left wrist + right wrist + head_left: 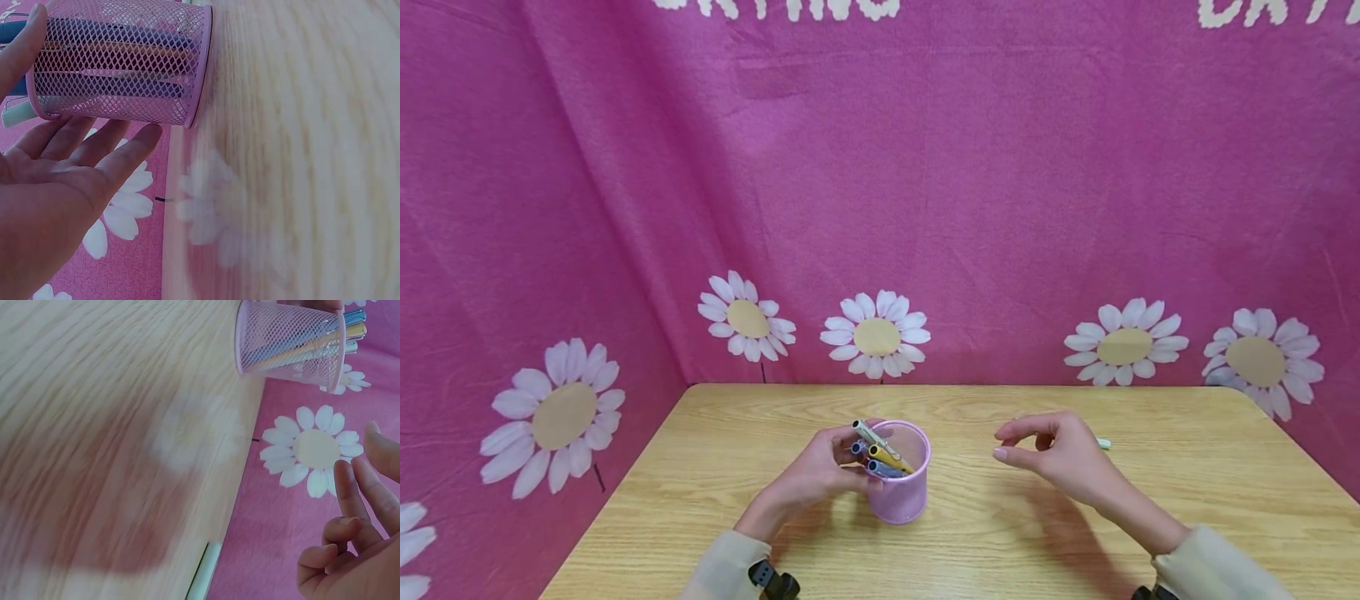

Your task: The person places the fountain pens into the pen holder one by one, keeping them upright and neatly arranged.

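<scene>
A pink mesh pen cup (898, 500) stands upright on the table, its mesh also plain in the left wrist view. Several capped pens (886, 457) lean toward its left side, among them a yellow one, a blue one and a pale one. My left hand (820, 471) holds the cup from the left, thumb at the near rim and fingers around the far side. To the right of the cup, my right hand (1063, 458) hovers above the table with thumb and fingertips apart and nothing between them. A pale green pen (203, 572) lies beyond it, partly hidden in the head view.
The wooden table (730, 442) ends at a back edge against a magenta cloth (970, 208) printed with white daisies. The cloth also hangs along the left side. Both wrists wear dark straps, with light sleeves behind them.
</scene>
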`<control>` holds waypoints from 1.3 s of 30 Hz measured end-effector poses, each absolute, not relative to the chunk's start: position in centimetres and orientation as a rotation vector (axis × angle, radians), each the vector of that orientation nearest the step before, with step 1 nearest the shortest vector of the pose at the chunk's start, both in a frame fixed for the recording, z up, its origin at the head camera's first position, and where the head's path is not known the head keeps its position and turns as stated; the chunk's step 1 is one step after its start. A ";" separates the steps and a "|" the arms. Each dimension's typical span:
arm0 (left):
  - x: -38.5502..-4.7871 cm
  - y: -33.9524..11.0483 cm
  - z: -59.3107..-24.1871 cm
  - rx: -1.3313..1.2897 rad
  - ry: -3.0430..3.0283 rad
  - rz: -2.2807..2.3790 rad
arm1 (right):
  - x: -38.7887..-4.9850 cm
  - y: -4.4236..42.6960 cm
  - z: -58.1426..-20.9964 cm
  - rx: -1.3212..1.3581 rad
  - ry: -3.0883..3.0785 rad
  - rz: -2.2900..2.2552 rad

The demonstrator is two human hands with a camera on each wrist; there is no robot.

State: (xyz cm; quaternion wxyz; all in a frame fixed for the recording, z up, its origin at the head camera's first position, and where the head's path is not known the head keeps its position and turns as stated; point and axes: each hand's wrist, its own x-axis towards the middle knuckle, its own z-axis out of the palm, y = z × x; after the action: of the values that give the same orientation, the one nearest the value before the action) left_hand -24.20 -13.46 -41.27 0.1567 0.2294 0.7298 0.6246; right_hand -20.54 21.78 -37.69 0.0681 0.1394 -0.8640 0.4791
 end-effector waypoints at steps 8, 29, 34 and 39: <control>-24.1 -13.5 -41.1 0.670 2.083 1.785 | -20.3 23.2 -38.3 0.396 -2.617 1.378; -24.2 -13.6 -41.1 0.667 2.112 1.774 | -22.2 27.6 -40.6 0.472 -2.712 1.090; -24.2 -13.6 -41.0 0.665 2.130 1.767 | -22.7 28.5 -40.8 0.481 -2.713 1.058; -24.1 -13.5 -41.0 0.670 2.113 1.777 | -23.2 29.3 -41.2 0.481 -2.711 1.057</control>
State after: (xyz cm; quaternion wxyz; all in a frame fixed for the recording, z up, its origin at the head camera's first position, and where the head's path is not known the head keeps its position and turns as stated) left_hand -24.13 -13.46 -40.96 0.1500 0.2330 0.7353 0.6185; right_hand -23.17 29.28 -41.17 0.0962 0.1622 -0.9149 0.3568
